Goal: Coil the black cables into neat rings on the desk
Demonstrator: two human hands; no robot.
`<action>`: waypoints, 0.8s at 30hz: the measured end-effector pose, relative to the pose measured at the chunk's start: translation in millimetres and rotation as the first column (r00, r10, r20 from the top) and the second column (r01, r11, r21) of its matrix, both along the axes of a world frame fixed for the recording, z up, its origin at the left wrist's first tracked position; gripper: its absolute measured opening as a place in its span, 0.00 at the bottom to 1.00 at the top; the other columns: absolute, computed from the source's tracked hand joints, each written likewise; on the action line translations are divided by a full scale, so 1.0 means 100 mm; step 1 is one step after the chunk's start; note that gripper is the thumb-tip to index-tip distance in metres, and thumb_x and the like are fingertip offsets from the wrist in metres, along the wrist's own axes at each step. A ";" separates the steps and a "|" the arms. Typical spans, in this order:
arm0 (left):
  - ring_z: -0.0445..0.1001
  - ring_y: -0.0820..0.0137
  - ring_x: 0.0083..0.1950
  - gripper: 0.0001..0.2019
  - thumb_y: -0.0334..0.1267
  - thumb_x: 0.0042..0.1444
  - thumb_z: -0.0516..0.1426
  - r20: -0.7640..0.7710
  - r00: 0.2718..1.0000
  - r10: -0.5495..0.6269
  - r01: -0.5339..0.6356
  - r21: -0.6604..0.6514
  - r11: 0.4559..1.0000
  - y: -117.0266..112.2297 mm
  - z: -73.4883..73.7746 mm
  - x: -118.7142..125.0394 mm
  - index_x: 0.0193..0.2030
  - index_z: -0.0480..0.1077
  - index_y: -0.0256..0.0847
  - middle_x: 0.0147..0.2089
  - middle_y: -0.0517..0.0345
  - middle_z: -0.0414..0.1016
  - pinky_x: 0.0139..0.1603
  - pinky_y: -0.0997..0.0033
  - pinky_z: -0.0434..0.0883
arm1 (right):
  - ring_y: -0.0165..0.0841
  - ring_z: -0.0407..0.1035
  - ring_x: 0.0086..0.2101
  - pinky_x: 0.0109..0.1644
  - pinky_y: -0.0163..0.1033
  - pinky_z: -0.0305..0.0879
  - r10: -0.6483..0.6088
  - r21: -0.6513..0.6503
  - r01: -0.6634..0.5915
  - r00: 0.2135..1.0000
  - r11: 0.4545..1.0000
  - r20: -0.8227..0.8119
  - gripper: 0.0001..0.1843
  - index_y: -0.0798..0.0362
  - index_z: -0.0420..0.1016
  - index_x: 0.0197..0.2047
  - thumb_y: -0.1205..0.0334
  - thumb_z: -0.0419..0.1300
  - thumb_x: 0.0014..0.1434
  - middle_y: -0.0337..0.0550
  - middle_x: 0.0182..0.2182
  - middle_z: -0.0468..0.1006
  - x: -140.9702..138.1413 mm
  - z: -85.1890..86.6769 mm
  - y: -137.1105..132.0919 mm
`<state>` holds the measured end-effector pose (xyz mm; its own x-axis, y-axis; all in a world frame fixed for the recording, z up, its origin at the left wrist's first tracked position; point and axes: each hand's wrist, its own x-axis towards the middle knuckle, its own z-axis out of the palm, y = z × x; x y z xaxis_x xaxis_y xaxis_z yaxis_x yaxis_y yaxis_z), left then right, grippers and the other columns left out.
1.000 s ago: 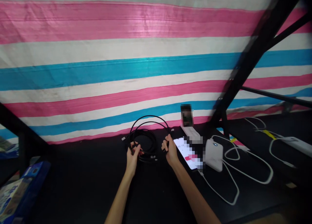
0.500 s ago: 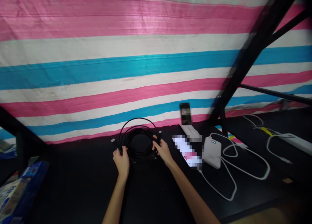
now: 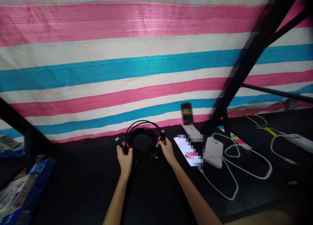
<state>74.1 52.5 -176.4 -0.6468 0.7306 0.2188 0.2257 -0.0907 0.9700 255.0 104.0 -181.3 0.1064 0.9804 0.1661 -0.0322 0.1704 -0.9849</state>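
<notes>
A coiled black cable (image 3: pixel 142 150) lies in loops on the black table, between my two hands. My left hand (image 3: pixel 125 156) is closed on the cable's left side; a black plug with a pale metal tip (image 3: pixel 117 139) sticks out above its fingers. On the right side of the coil, my right hand (image 3: pixel 166 149) grips the cable near another plug (image 3: pixel 163 133), which points upward. Two thin loops rise above the rest of the coil at the back. Some finger contact is hidden behind the dark cable.
Right of the coil lie a lit phone (image 3: pixel 184 150), a white power bank (image 3: pixel 213 152) with white cords, and a small stand (image 3: pixel 192 131). Farther right is a white power strip (image 3: pixel 303 142). Blue packages (image 3: pixel 36 182) lie at left. Black frame bars (image 3: pixel 244 68) slant before a striped sheet.
Both hands have shifted slightly right with the cable. The left plug now stands out more above my left hand, and the right plug shows more clearly. The view has shifted a little.
</notes>
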 end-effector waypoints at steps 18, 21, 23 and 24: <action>0.59 0.78 0.14 0.18 0.45 0.53 0.57 0.250 0.895 -0.370 0.279 0.334 0.900 -0.53 0.39 0.04 0.18 0.61 0.39 0.10 0.68 0.56 0.23 0.76 0.60 | 0.20 0.53 0.08 0.10 0.26 0.47 0.009 0.117 0.015 0.979 0.993 -0.205 0.17 0.54 0.64 0.23 0.50 0.61 0.50 0.26 0.11 0.56 -0.06 0.25 -0.24; 0.61 0.77 0.16 0.12 0.46 0.52 0.58 0.206 0.923 -0.325 0.258 0.294 0.920 -0.57 0.42 -0.01 0.27 0.68 0.39 0.12 0.68 0.60 0.24 0.76 0.60 | 0.22 0.53 0.07 0.10 0.28 0.47 -0.039 0.093 0.061 0.974 0.994 -0.223 0.20 0.53 0.61 0.19 0.48 0.60 0.50 0.27 0.09 0.55 -0.08 0.23 -0.25; 0.63 0.76 0.19 0.13 0.48 0.48 0.60 0.264 0.913 -0.311 0.237 0.276 0.931 -0.56 0.38 -0.06 0.33 0.69 0.39 0.14 0.68 0.62 0.25 0.76 0.61 | 0.22 0.52 0.07 0.10 0.29 0.47 -0.055 0.078 0.075 0.972 0.994 -0.230 0.21 0.53 0.60 0.17 0.47 0.61 0.48 0.27 0.08 0.55 -0.10 0.22 -0.25; 0.65 0.75 0.21 0.15 0.49 0.45 0.62 0.311 0.897 -0.313 0.231 0.273 0.934 -0.55 0.34 -0.10 0.34 0.69 0.40 0.15 0.67 0.63 0.26 0.76 0.62 | 0.23 0.52 0.07 0.10 0.29 0.47 -0.055 0.073 0.073 0.971 0.995 -0.233 0.21 0.53 0.61 0.17 0.47 0.61 0.47 0.27 0.07 0.55 -0.10 0.21 -0.24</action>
